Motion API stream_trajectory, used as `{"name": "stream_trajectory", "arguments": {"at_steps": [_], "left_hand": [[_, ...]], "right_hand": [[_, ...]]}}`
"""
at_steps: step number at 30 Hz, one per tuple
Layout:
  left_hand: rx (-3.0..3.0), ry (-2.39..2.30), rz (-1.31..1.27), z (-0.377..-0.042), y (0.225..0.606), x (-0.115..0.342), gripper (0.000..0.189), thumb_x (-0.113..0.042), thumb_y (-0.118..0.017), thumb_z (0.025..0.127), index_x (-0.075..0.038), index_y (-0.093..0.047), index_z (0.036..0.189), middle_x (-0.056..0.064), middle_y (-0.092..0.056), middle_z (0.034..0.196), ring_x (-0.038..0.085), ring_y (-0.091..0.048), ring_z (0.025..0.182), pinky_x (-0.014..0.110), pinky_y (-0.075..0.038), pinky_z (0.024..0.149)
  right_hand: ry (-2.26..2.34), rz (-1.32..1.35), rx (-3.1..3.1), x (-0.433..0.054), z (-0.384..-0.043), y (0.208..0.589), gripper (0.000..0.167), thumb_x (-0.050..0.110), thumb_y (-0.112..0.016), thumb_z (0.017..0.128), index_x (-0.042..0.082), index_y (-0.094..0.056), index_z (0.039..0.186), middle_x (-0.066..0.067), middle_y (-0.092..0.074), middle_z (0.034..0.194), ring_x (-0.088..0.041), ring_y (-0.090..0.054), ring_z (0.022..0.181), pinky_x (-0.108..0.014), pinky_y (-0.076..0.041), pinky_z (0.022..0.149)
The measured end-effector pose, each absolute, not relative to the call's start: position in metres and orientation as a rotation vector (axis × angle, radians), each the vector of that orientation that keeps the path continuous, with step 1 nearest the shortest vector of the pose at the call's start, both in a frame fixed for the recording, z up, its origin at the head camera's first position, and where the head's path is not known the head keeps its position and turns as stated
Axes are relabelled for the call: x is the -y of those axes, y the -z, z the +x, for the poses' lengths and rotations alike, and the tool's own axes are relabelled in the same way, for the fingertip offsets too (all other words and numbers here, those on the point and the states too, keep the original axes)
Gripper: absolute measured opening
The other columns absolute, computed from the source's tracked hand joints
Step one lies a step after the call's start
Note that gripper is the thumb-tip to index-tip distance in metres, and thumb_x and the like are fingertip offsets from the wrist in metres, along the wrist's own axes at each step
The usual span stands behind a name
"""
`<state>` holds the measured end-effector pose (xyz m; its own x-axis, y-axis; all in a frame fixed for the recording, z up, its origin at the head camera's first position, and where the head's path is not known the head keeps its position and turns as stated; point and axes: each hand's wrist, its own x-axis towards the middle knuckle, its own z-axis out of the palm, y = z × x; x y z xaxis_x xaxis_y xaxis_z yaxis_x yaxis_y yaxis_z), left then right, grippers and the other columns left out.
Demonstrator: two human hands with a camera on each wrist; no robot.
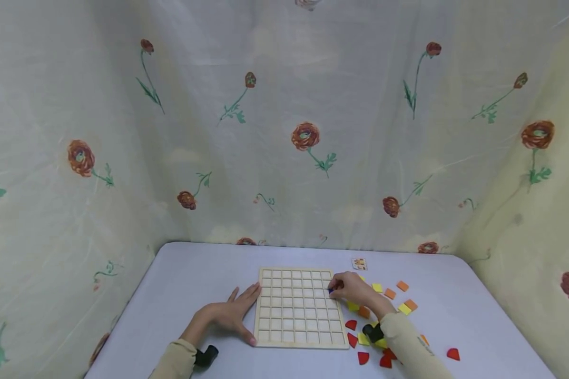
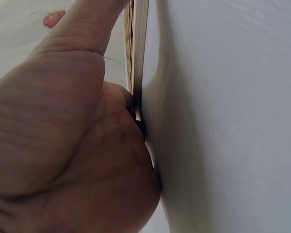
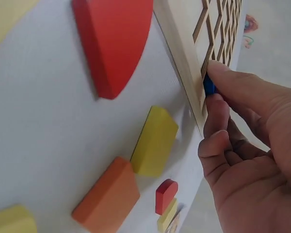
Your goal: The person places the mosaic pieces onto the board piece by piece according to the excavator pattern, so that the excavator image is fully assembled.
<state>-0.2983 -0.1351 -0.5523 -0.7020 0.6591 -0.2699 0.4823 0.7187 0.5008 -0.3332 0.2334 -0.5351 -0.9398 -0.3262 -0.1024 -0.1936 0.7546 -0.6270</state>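
A square wooden grid board (image 1: 297, 345) with rows of recessed cells lies on the table. My left hand (image 1: 231, 315) is spread at its left side, with fingertips at the upper left edge and the thumb at the lower left corner. In the left wrist view, the palm (image 2: 102, 160) stands beside the board's thin edge (image 2: 139, 58). At the board's right edge, my right hand (image 1: 353, 288) pinches a small blue piece (image 3: 209, 86) between thumb and fingers, right at a cell of the outer column. The fingers mostly cover the piece's shape.
Right of the board lie scattered red quarter-round pieces (image 1: 363, 358), yellow pieces (image 1: 376, 287) and orange pieces (image 1: 402, 286), several partly under the right forearm. A small printed card (image 1: 359, 263) lies behind them. A flowered curtain (image 1: 284, 173) surrounds the white table (image 1: 194, 268).
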Motion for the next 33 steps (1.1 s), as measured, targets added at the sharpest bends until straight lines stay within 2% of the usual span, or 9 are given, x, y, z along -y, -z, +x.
{"name": "stream_trajectory", "arguments": {"at_steps": [9,16,28,33], "left_hand": [[-2.493,-0.522,0.861,-0.299,0.553,0.134,0.131,-0.062,-0.078,0.067,-0.005,0.002,0.155,0.012,0.006,0.164,0.027,0.005,0.151,0.055,0.005,0.12],[-2.488,-0.531,0.824,-0.298,0.551,0.133,0.132,-0.061,-0.079,0.066,-0.006,0.001,0.155,0.012,0.005,0.164,0.027,0.005,0.151,0.054,0.006,0.12],[-2.485,-0.539,0.821,-0.298,0.553,0.132,0.132,-0.061,-0.079,0.066,-0.006,0.002,0.155,0.011,0.007,0.164,0.027,0.006,0.151,0.054,0.007,0.12],[-2.488,-0.536,0.804,-0.298,0.553,0.132,0.133,-0.062,-0.079,0.065,-0.007,0.002,0.155,0.01,0.006,0.164,0.026,0.006,0.151,0.053,0.007,0.12]], "right_hand": [[0.948,-0.499,-2.742,-0.227,-0.332,0.533,0.005,0.007,-0.073,0.084,0.008,-0.07,0.088,0.001,-0.065,0.081,-0.012,-0.054,0.073,-0.023,-0.047,0.064],[0.936,-0.436,-2.746,-0.225,-0.333,0.534,0.007,0.007,-0.073,0.084,0.009,-0.069,0.089,0.001,-0.064,0.082,-0.012,-0.053,0.073,-0.024,-0.047,0.064],[1.029,-0.399,-2.732,-0.249,-0.328,0.527,0.016,0.01,-0.073,0.084,0.007,-0.064,0.097,0.0,-0.06,0.086,-0.014,-0.052,0.078,-0.021,-0.046,0.064],[1.007,-0.377,-2.697,-0.269,-0.319,0.522,0.024,0.006,-0.072,0.08,0.006,-0.061,0.102,-0.004,-0.056,0.088,-0.018,-0.05,0.082,-0.026,-0.043,0.065]]}}
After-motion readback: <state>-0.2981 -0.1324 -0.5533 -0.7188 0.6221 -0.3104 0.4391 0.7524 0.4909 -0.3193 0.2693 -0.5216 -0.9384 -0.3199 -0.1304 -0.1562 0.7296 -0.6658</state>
